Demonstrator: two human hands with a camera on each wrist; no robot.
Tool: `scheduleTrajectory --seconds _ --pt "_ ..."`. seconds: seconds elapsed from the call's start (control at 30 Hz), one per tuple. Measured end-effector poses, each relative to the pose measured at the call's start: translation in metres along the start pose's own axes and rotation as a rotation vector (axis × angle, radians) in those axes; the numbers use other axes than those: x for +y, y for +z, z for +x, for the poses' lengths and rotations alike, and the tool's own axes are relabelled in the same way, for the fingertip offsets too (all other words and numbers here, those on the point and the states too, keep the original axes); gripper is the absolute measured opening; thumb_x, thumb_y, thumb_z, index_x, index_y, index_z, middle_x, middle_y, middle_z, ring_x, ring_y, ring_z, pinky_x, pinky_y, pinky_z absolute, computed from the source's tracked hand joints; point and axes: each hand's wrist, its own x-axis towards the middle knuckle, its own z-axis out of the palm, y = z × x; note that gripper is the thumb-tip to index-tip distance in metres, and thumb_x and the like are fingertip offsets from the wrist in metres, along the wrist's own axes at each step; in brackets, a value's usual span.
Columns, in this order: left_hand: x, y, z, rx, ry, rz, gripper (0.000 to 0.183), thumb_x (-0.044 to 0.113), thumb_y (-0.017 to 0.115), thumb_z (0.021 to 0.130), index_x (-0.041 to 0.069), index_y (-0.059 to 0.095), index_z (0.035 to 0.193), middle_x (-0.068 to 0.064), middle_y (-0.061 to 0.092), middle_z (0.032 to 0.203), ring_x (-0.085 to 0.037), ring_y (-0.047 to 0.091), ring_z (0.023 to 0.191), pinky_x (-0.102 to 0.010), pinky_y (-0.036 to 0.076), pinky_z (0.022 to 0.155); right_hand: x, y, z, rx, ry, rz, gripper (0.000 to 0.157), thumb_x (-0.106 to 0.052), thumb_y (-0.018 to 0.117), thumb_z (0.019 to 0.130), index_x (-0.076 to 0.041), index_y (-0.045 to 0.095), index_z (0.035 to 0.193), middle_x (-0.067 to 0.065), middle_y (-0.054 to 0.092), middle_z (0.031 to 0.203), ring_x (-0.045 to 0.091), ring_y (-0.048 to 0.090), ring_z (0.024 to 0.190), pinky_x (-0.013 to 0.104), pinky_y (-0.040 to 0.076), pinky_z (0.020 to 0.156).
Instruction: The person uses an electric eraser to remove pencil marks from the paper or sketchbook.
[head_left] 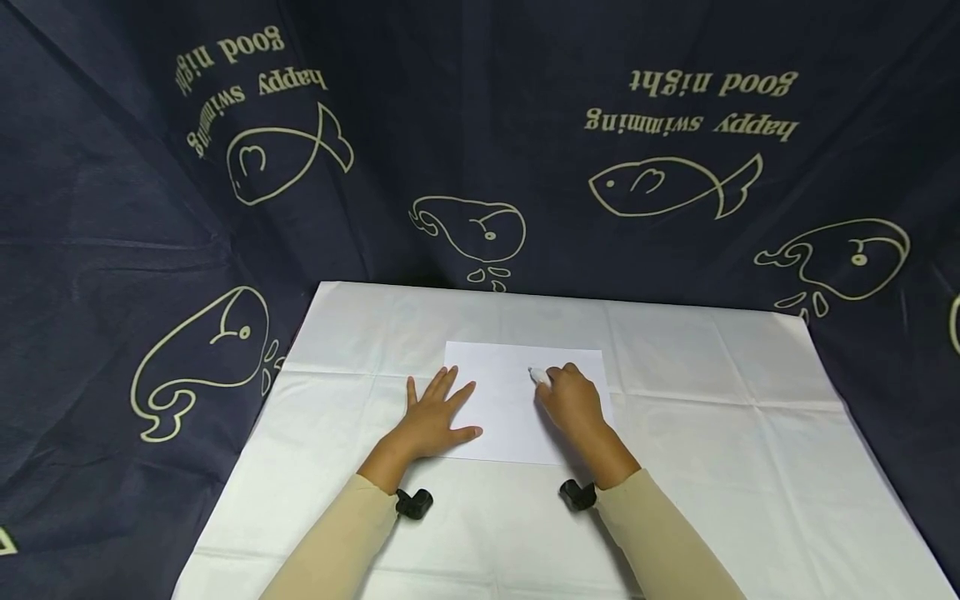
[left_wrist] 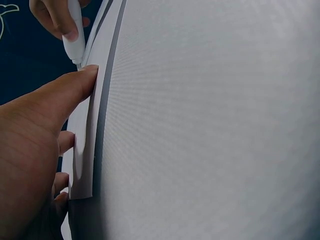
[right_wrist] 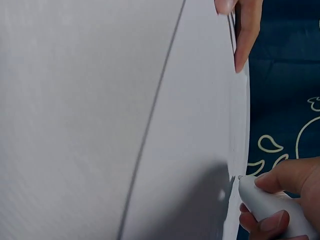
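A white sheet of paper (head_left: 504,417) lies on the white-covered table. My left hand (head_left: 431,421) rests on the paper's left side with its fingers spread; in the left wrist view its thumb (left_wrist: 75,90) reaches over the sheet's near edge. My right hand (head_left: 576,407) grips a white correction pen (head_left: 537,375) with a small metal tip over the right part of the paper. In the right wrist view, thumb and fingers wrap the correction pen's (right_wrist: 272,207) rounded body, its tip right at the paper surface. No marks show on the sheet.
A white cloth with fold creases (head_left: 712,433) covers the table. Behind and to the left hangs a dark blue curtain (head_left: 465,108) printed with fish, whales and lettering. A small black device (head_left: 414,503) sits at each wrist.
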Motion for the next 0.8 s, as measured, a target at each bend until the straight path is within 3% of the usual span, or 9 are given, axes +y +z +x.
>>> scheduleTrajectory --seconds 0.5,0.8 --pt "-0.003 0.003 0.001 0.0 0.002 -0.011 0.081 0.061 0.06 0.094 0.024 0.033 0.16 -0.012 0.009 0.172 -0.032 0.003 0.16 -0.076 -0.009 0.116 -0.003 -0.003 0.017 -0.052 0.01 -0.046 0.034 -0.019 0.061 0.093 0.003 0.071 0.118 0.023 0.067 0.1 0.034 0.067 0.076 0.047 0.057 0.069" --pt "-0.003 0.003 0.001 0.001 0.007 -0.013 0.081 0.06 0.06 0.094 0.024 0.032 0.16 -0.012 0.009 0.172 -0.033 0.003 0.16 -0.077 -0.009 0.116 -0.008 -0.003 0.015 -0.07 -0.005 -0.06 0.033 -0.019 0.062 0.093 0.003 0.072 0.115 0.022 0.067 0.097 0.032 0.065 0.073 0.047 0.056 0.067"
